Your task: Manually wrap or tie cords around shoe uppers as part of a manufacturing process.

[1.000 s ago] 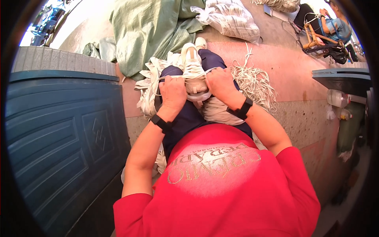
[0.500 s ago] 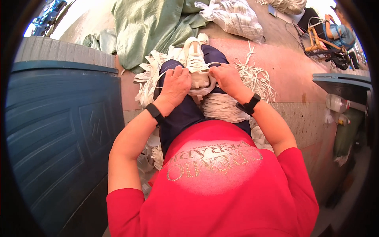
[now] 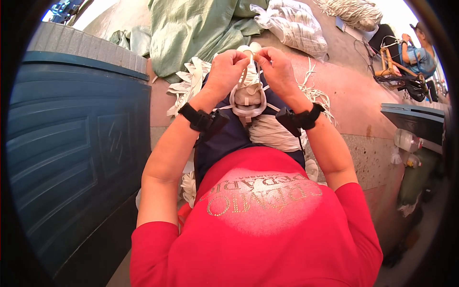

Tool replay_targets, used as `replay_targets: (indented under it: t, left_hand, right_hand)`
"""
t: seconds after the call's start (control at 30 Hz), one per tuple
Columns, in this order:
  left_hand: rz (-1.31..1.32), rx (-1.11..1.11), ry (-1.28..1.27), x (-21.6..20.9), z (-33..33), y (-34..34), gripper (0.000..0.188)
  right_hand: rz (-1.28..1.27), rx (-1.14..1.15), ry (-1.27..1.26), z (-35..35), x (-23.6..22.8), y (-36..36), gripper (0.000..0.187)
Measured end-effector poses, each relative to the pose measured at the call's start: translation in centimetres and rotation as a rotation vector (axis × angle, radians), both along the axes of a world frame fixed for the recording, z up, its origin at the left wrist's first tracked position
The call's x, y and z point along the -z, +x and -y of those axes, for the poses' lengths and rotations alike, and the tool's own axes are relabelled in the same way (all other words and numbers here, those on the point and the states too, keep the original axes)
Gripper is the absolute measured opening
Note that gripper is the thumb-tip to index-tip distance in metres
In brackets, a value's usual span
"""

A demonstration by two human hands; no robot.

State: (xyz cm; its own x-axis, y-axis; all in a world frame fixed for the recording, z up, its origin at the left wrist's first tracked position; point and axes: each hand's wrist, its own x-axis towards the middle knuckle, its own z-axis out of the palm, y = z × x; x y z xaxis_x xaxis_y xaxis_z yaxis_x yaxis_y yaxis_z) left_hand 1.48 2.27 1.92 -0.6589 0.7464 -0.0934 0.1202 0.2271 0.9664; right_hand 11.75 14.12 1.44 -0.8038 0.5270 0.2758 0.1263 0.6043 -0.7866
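Note:
A pale beige-white sneaker [image 3: 248, 94] rests between my knees, its heel toward me and its toe pointing away. My left hand [image 3: 224, 74] is closed in a pinch above the front of the shoe, with a white shoelace [image 3: 242, 79] running down from its fingertips. My right hand [image 3: 278, 71] pinches beside it, close to the left fingertips, on a lace strand that also leads to the shoe. The fingers partly hide the lacing and the toe. A thick bundle of white laces [image 3: 272, 132] lies across my lap beneath the heel.
Loose laces [image 3: 315, 98] spread on the right, and flat white strips [image 3: 189, 88] pile up on the left. Ahead lie a green tarp [image 3: 191, 38] and a stuffed white plastic bag [image 3: 294, 28]. Blue panelled furniture [image 3: 81, 143] stands left. Another person [image 3: 416, 55] sits far right.
Both hands have moved away from me and closer together, rising from the shoe's sides to above its front. The shoe's heel opening shows more plainly. The view has shifted slightly.

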Motion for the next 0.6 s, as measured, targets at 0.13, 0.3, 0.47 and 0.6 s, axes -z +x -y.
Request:
replay_targets:
  t: [0.13,0.3,0.47,0.6]
  left_hand:
    - [-0.38,-0.07,-0.161,1.7,2.1,-1.6,0.02]
    - [-0.817,0.095,-0.273,4.9,7.9,2.8,0.02]
    - [-1.011,0.182,-0.547,4.6,6.3,5.2,0.026]
    - [-1.0,0.196,-0.548,6.4,5.2,4.2,0.024]
  right_hand:
    - [-0.037,0.174,-0.102,-1.9,3.3,1.5,0.031]
    - [0.234,0.231,-0.353,-1.9,5.4,9.0,0.025]
    - [0.24,0.145,-0.399,0.4,6.4,10.8,0.021]
    - [0.326,-0.084,0.162,0.8,5.5,10.9,0.022]
